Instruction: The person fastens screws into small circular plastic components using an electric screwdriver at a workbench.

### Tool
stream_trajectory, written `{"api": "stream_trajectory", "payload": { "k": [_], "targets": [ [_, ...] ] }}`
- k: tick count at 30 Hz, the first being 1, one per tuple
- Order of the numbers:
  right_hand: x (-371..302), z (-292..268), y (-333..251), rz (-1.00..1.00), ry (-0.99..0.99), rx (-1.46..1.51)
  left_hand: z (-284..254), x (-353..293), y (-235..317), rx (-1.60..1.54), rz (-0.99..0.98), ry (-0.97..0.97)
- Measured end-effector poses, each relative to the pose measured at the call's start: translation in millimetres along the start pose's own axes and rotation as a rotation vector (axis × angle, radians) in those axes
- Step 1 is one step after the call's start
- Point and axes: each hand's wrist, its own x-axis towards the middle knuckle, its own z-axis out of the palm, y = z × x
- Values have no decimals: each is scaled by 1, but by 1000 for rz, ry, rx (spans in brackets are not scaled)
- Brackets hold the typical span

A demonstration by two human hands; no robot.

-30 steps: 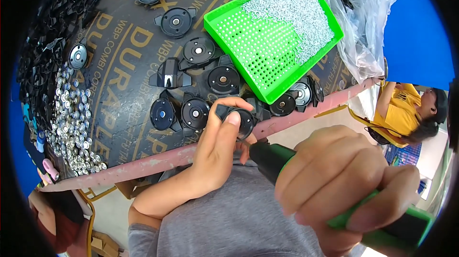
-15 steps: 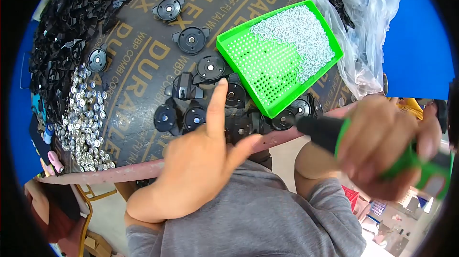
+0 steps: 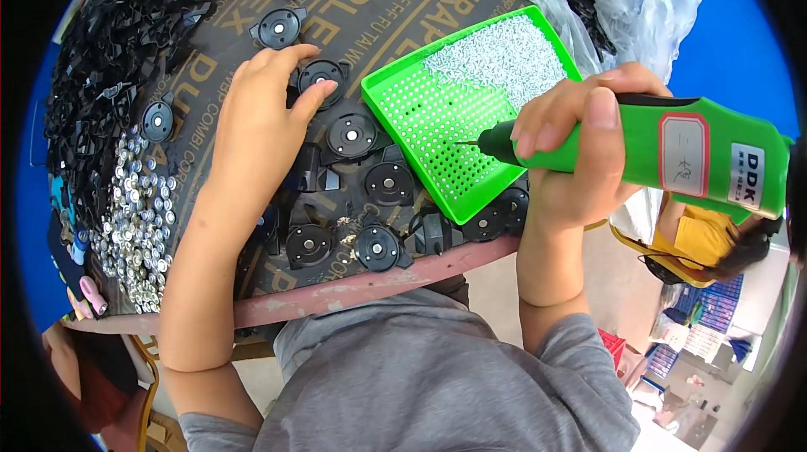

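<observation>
My left hand reaches over the board, thumb and forefinger apart around a round black plastic part with a metal centre. The thumb overlaps its face; the part still lies on the board. My right hand is wrapped around a green electric screwdriver, its black nose pointing left. The thin bit is above a green tray. Small silvery screws are heaped at the tray's far right, and its perforated floor shows pale dots and dark holes. More black parts, such as one disc, lie left of the tray.
Many black plastic pieces pile up at the far left, with small metal caps in front. A clear plastic bag holding black parts is at the back right. The pink table edge runs before me. Another person is at right.
My left hand has moved away from me and leftward, from the near parts to a farther disc. My right hand has brought the screwdriver left over the tray. The view has shifted slightly.
</observation>
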Motion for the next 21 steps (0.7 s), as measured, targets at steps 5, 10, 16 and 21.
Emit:
{"api": "stream_trajectory", "payload": {
  "k": [5, 10, 16, 21],
  "targets": [
    [-3, -2, 1, -7, 20, -62, 2, -2, 3, -183, -147, -67],
    [-5, 0, 1, -29, 17, -63, -4, -12, 8, -791, -314, 23],
    [1, -12, -44, -148, -155, 370, -29, -37, 52, -1342, -539, -411],
    [-3, 16, -65, -218, -156, 343, -22, -48, 53, -1413, -577, -584]
  ]
}}
